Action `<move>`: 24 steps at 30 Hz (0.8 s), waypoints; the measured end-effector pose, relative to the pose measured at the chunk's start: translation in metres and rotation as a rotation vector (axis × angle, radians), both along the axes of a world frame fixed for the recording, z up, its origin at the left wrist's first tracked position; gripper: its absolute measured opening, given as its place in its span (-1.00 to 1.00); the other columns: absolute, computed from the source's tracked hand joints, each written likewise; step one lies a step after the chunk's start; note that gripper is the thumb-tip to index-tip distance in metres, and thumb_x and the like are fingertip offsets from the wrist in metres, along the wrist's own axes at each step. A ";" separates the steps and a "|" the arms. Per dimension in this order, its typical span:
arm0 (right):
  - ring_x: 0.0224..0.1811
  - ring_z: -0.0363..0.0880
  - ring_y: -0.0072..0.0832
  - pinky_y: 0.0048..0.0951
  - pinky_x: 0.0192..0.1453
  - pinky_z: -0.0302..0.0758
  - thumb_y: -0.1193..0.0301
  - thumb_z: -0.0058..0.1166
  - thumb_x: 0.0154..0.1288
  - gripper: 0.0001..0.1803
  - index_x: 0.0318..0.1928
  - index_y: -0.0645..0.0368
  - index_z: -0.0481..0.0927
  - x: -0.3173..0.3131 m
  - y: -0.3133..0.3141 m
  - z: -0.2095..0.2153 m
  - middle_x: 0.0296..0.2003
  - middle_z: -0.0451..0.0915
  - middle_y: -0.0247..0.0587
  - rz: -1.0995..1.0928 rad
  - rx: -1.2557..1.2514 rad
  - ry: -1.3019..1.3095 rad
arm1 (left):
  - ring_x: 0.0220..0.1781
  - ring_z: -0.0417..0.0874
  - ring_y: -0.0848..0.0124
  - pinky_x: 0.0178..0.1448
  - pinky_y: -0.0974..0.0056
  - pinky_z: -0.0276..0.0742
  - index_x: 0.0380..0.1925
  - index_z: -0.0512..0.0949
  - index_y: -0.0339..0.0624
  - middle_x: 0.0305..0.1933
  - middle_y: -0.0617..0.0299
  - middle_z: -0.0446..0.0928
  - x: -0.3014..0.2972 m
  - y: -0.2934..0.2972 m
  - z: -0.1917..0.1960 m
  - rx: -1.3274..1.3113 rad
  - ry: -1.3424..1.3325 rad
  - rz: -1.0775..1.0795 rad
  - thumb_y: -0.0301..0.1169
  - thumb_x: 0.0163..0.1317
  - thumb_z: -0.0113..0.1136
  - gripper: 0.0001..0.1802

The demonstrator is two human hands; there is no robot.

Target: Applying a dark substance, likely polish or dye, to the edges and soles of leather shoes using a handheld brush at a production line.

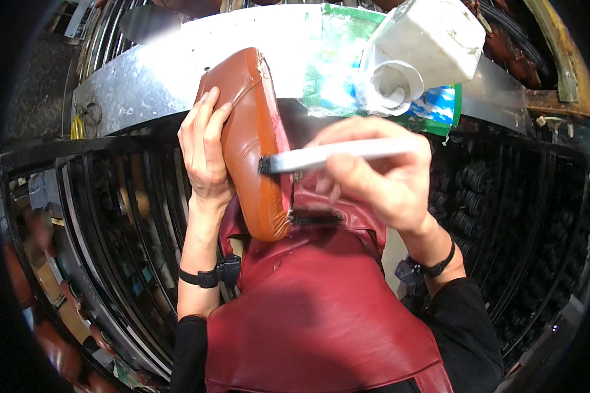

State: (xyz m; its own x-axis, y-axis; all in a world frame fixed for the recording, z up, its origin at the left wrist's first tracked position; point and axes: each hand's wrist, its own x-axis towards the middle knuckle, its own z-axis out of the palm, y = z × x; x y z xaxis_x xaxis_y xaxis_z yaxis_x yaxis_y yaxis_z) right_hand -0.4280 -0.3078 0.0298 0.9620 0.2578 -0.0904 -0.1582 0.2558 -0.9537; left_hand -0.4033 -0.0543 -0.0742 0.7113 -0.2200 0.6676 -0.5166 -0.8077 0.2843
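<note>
A brown leather shoe upper (242,147), shaped like a finished shoe, is tilted above my lap with its toe toward me. My left hand (206,150) grips it from the left side, fingers over the leather. In my right hand (390,187) is a brush (347,153) with a pale handle, smeared by motion. Its short dark bristles meet the lower edge of the upper, beside a reddish-pink strip along the underside. Past the brush, a white plastic jug (432,39) lies tilted, its round mouth toward me.
Under the jug lies a green, white and blue plastic sheet (339,62) on a bright metal bench (131,85). Dark racks stand on both sides, the right one holding several black ribbed items (469,196). A red apron (321,295) covers my lap.
</note>
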 end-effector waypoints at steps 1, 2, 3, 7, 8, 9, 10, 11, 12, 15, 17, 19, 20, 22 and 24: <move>-0.42 0.66 -0.65 -0.58 -0.35 0.57 0.52 0.36 0.38 -0.86 -0.15 0.38 0.75 0.002 0.003 -0.003 -0.33 0.76 -0.23 -0.071 0.067 0.052 | 0.34 0.60 -0.08 0.41 -0.04 0.46 0.24 0.53 -0.28 0.35 -0.17 0.56 0.001 -0.001 0.002 -0.002 -0.003 -0.002 -0.37 0.26 0.35 -0.46; -0.44 0.65 -0.64 -0.58 -0.38 0.54 0.53 0.35 0.37 -0.87 -0.16 0.38 0.74 0.000 -0.001 0.000 -0.34 0.76 -0.21 -0.044 -0.045 -0.069 | 0.34 0.60 -0.06 0.41 -0.03 0.46 0.23 0.54 -0.27 0.35 -0.14 0.57 0.003 -0.002 0.004 0.006 0.026 0.008 -0.39 0.21 0.36 -0.44; -0.46 0.63 -0.63 -0.58 -0.40 0.51 0.55 0.33 0.36 -0.87 -0.17 0.39 0.74 -0.002 -0.004 0.003 -0.34 0.76 -0.19 -0.011 -0.155 -0.189 | 0.34 0.60 -0.04 0.41 -0.03 0.45 0.23 0.55 -0.27 0.35 -0.11 0.57 0.003 -0.003 0.006 0.017 0.055 0.024 -0.41 0.17 0.38 -0.42; -0.35 0.75 -0.31 -0.41 -0.30 0.64 0.65 0.40 0.09 -0.76 -0.20 0.47 0.69 0.010 -0.005 0.024 -0.35 0.74 0.04 0.097 -0.170 -0.651 | 0.35 0.59 -0.01 0.41 -0.02 0.45 0.23 0.55 -0.26 0.33 -0.07 0.58 0.011 -0.009 0.033 0.023 0.130 0.050 -0.48 0.14 0.34 -0.41; -0.35 0.76 -0.19 -0.35 -0.28 0.67 0.64 0.43 0.05 -0.73 -0.21 0.50 0.67 0.014 -0.008 0.034 -0.34 0.73 0.08 0.145 -0.173 -0.643 | 0.35 0.58 -0.01 0.41 -0.01 0.45 0.23 0.55 -0.26 0.32 -0.07 0.59 0.014 -0.010 0.039 0.021 0.165 0.053 -0.51 0.13 0.33 -0.42; -0.35 0.76 -0.20 -0.35 -0.27 0.68 0.64 0.42 0.03 -0.73 -0.22 0.49 0.67 0.018 -0.008 0.043 -0.34 0.73 0.09 0.156 -0.190 -0.634 | 0.35 0.58 -0.01 0.41 0.00 0.44 0.23 0.55 -0.26 0.30 -0.06 0.59 0.018 -0.010 0.043 0.016 0.197 0.049 -0.53 0.12 0.31 -0.42; -0.32 0.78 -0.20 -0.34 -0.22 0.70 0.56 0.41 0.05 -0.74 -0.24 0.43 0.68 0.019 -0.008 0.049 -0.32 0.75 0.12 0.142 -0.223 -0.623 | 0.35 0.58 -0.01 0.41 0.00 0.44 0.23 0.55 -0.26 0.30 -0.06 0.59 0.024 -0.009 0.047 0.012 0.188 0.046 -0.53 0.12 0.31 -0.42; -0.30 0.79 -0.21 -0.33 -0.17 0.73 0.47 0.40 0.07 -0.74 -0.25 0.38 0.69 0.021 -0.009 0.054 -0.31 0.76 0.15 0.128 -0.256 -0.615 | 0.32 0.59 -0.01 0.39 0.01 0.45 0.23 0.54 -0.26 0.28 -0.06 0.60 0.030 -0.009 0.051 0.009 0.221 0.043 -0.55 0.12 0.30 -0.42; -0.30 0.79 -0.21 -0.33 -0.17 0.73 0.47 0.40 0.07 -0.74 -0.25 0.38 0.69 0.028 -0.010 0.057 -0.31 0.76 0.15 0.129 -0.255 -0.629 | 0.29 0.60 -0.02 0.38 0.01 0.46 0.22 0.54 -0.26 0.26 -0.06 0.61 0.036 -0.008 0.055 0.009 0.252 0.048 -0.57 0.13 0.29 -0.42; -0.34 0.77 -0.25 -0.33 -0.20 0.70 0.43 0.38 0.02 -0.72 -0.27 0.36 0.69 0.052 -0.012 0.070 -0.30 0.77 0.13 0.122 -0.245 -0.696 | 0.22 0.61 -0.03 0.35 0.02 0.48 0.23 0.53 -0.25 0.21 -0.07 0.62 0.051 -0.011 0.083 -0.034 0.390 0.041 -0.57 0.15 0.27 -0.43; -0.36 0.75 -0.26 -0.31 -0.20 0.67 0.41 0.36 -0.01 -0.70 -0.27 0.35 0.69 0.070 -0.011 0.080 -0.29 0.77 0.13 0.115 -0.282 -0.757 | 0.18 0.62 -0.04 0.32 0.02 0.49 0.23 0.51 -0.26 0.16 -0.07 0.63 0.062 -0.006 0.097 -0.037 0.387 0.048 -0.60 0.16 0.23 -0.44; -0.30 0.75 -0.21 -0.27 -0.12 0.68 0.40 0.34 0.00 -0.70 -0.27 0.35 0.69 0.085 -0.010 0.087 -0.27 0.77 0.15 0.086 -0.281 -0.796 | 0.17 0.62 -0.05 0.30 0.01 0.50 0.22 0.52 -0.27 0.12 -0.08 0.64 0.078 -0.002 0.104 -0.132 0.461 -0.039 -0.59 0.17 0.20 -0.46; -0.24 0.78 -0.18 -0.26 -0.08 0.69 0.52 0.31 -0.04 -0.69 -0.23 0.41 0.69 0.097 -0.011 0.088 -0.22 0.76 0.17 0.094 -0.265 -0.850 | 0.17 0.62 -0.08 0.29 0.00 0.51 0.21 0.50 -0.28 0.10 -0.08 0.65 0.084 -0.004 0.115 -0.140 0.492 -0.066 -0.62 0.04 0.32 -0.37; -0.12 0.80 -0.14 -0.22 0.03 0.70 0.63 0.26 -0.05 -0.65 -0.16 0.48 0.68 0.115 -0.014 0.085 -0.15 0.75 0.21 0.114 -0.213 -0.862 | 0.17 0.62 -0.09 0.29 0.00 0.51 0.21 0.50 -0.27 0.11 -0.09 0.64 0.095 0.000 0.119 -0.148 0.489 -0.096 -0.64 -0.05 0.38 -0.31; -0.07 0.78 -0.19 -0.24 0.09 0.67 0.62 0.26 0.02 -0.67 -0.13 0.47 0.69 0.125 -0.017 0.056 -0.10 0.76 0.17 0.054 -0.216 -0.841 | 0.18 0.62 -0.13 0.29 0.00 0.54 0.24 0.47 -0.26 0.14 -0.10 0.61 0.108 0.004 0.124 -0.185 0.542 -0.168 -0.71 -0.28 0.51 -0.10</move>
State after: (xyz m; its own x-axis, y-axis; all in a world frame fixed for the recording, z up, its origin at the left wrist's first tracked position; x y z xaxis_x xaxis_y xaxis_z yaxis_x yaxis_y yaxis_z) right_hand -0.3031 -0.3244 0.0862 0.7183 0.3641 0.5929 0.6142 0.0684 -0.7862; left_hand -0.2957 -0.0503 0.0494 0.9268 -0.2739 0.2570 -0.3751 -0.6392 0.6713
